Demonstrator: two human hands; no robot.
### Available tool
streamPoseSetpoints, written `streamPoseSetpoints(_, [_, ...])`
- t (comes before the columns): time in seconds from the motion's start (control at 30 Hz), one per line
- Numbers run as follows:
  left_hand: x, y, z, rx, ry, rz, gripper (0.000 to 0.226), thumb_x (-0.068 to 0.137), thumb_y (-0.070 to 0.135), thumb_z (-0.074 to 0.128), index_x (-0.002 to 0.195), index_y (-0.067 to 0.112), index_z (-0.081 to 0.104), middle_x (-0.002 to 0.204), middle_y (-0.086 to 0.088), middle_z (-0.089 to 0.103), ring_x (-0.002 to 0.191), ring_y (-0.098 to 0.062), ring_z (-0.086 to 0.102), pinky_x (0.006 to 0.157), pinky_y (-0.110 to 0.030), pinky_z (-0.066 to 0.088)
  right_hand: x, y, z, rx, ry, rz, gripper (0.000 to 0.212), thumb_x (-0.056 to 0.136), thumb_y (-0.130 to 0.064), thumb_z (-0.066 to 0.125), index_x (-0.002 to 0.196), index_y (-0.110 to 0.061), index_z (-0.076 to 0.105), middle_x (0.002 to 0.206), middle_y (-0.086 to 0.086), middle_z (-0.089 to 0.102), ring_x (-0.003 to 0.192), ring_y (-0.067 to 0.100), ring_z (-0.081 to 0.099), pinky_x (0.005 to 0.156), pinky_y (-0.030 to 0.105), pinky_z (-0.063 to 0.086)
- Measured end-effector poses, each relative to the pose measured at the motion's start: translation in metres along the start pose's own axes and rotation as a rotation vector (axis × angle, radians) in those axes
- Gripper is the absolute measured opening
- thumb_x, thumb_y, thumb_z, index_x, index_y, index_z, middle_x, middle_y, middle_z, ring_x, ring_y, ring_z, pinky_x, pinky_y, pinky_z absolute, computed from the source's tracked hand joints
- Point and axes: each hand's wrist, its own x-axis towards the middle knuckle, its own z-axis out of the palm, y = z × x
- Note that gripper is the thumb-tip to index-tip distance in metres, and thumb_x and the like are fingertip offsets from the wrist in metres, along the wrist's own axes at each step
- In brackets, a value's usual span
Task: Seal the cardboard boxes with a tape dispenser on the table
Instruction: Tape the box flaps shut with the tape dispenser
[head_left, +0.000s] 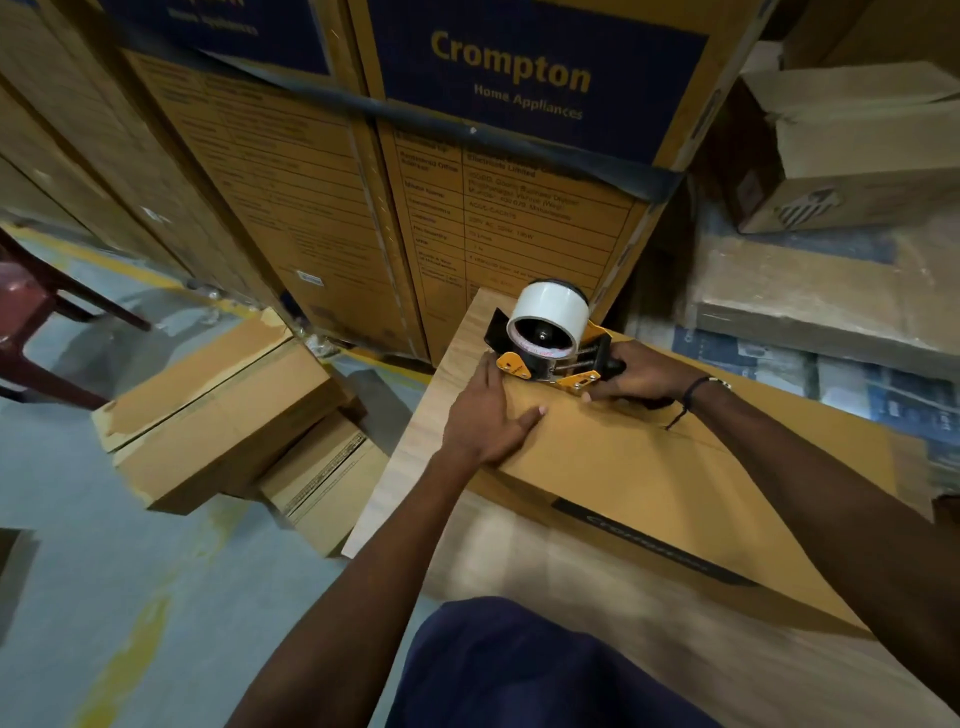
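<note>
A long flat cardboard box (649, 478) lies on a light wooden table (410, 467). At the box's far end sits a tape dispenser (550, 338), black and orange with a white tape roll. My right hand (639, 374) grips its handle, which the hand mostly hides. My left hand (488, 415) presses flat on the box top at the far left corner, its fingers straight, the fingertips close beside the dispenser's front. The box's centre seam runs from the dispenser back under my right forearm.
Tall printed cartons (467, 156) stand just beyond the table. Several smaller cardboard boxes (218, 415) are stacked on the floor to the left, by a dark red chair (31, 322). Wrapped bundles and an open carton (852, 156) fill the right side.
</note>
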Motion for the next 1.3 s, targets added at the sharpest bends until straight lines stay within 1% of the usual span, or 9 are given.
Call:
streamPoseSetpoints(0.07, [-0.003,0.001,0.007,0.185,0.064,0.051,0.103,0.091,0.08,0.039,0.161,0.008,0.021,0.172,-0.013,0.015,0.154,-0.031,0.026,0.119,-0.048,0.038,0.001,0.0,0.004,-0.009,0.042,0.003,0.064,0.077,-0.042,0.087,0.133,-0.023,0.061,0.121,-0.005,0.07,0.113,0.016,0.064,0.103,0.039,0.051])
streamPoseSetpoints(0.2, [-0.004,0.005,0.008,0.273,0.075,0.053,0.103,0.093,0.083,0.028,0.162,0.007,0.021,0.172,-0.016,0.012,0.16,-0.028,0.007,0.127,-0.05,0.021,-0.004,-0.002,0.004,0.017,0.034,0.044,0.039,0.087,-0.04,0.079,0.118,-0.022,0.064,0.08,-0.006,0.07,0.071,0.011,0.065,0.066,0.029,0.051])
streamPoseSetpoints(0.37, [-0.006,0.007,0.01,0.329,0.094,0.021,0.104,0.092,0.086,0.024,0.163,0.01,0.021,0.173,-0.013,0.013,0.161,-0.027,0.001,0.128,-0.058,0.012,-0.009,-0.003,0.008,0.014,0.052,0.032,0.068,0.065,-0.062,0.076,0.124,-0.029,0.064,0.114,-0.007,0.069,0.106,0.015,0.063,0.095,0.042,0.053])
streamPoseSetpoints(0.6, [-0.006,0.01,0.009,0.362,0.086,0.005,0.103,0.093,0.085,0.021,0.165,0.012,0.016,0.174,-0.01,0.008,0.161,-0.029,0.0,0.127,-0.062,0.008,-0.017,0.002,0.013,0.03,0.044,0.0,0.045,0.083,-0.044,0.077,0.123,-0.028,0.064,0.114,-0.006,0.068,0.108,0.016,0.062,0.1,0.043,0.051])
streamPoseSetpoints(0.7, [-0.007,0.01,0.009,0.347,0.081,0.013,0.105,0.093,0.085,0.021,0.166,0.012,0.006,0.175,-0.004,-0.005,0.161,-0.027,-0.005,0.127,-0.061,0.007,-0.028,0.016,0.013,0.054,0.061,0.026,0.056,0.083,-0.044,0.078,0.131,-0.025,0.059,0.115,-0.006,0.067,0.105,0.013,0.062,0.093,0.039,0.053])
streamPoseSetpoints(0.8, [-0.006,0.007,0.011,0.323,0.074,0.032,0.104,0.093,0.086,0.022,0.166,0.017,-0.005,0.174,0.0,-0.012,0.161,-0.026,-0.008,0.126,-0.062,0.007,-0.045,0.035,0.006,0.075,0.055,0.032,0.028,0.093,-0.027,0.075,0.117,-0.028,0.061,0.096,-0.007,0.066,0.083,0.009,0.059,0.069,0.025,0.045])
streamPoseSetpoints(0.87, [-0.004,0.005,0.013,0.321,0.074,0.039,0.104,0.093,0.086,0.022,0.166,0.018,-0.005,0.174,0.0,-0.011,0.161,-0.026,-0.006,0.126,-0.063,0.01,-0.057,0.05,-0.001,0.073,0.059,0.06,0.015,0.094,-0.02,0.073,0.103,-0.028,0.063,0.083,-0.005,0.065,0.073,0.013,0.057,0.064,0.026,0.044])
streamPoseSetpoints(1.1, [0.002,-0.002,0.014,0.358,0.073,0.083,0.104,0.093,0.087,0.018,0.166,0.016,-0.005,0.175,-0.001,-0.008,0.161,-0.027,-0.005,0.126,-0.062,0.011,-0.112,0.112,-0.024,0.033,0.079,0.136,0.016,0.094,-0.016,0.07,0.105,-0.027,0.068,0.076,0.002,0.069,0.066,0.015,0.054,0.064,0.03,0.043])
streamPoseSetpoints(1.3, [-0.012,0.025,0.036,0.402,0.077,0.109,0.092,0.101,0.067,0.024,0.165,0.006,-0.004,0.174,-0.012,-0.007,0.16,-0.027,-0.009,0.13,-0.051,0.008,-0.119,0.127,-0.022,0.052,0.082,0.092,0.023,0.094,-0.015,0.068,0.111,-0.03,0.065,0.079,-0.005,0.07,0.064,0.006,0.057,0.061,0.024,0.043])
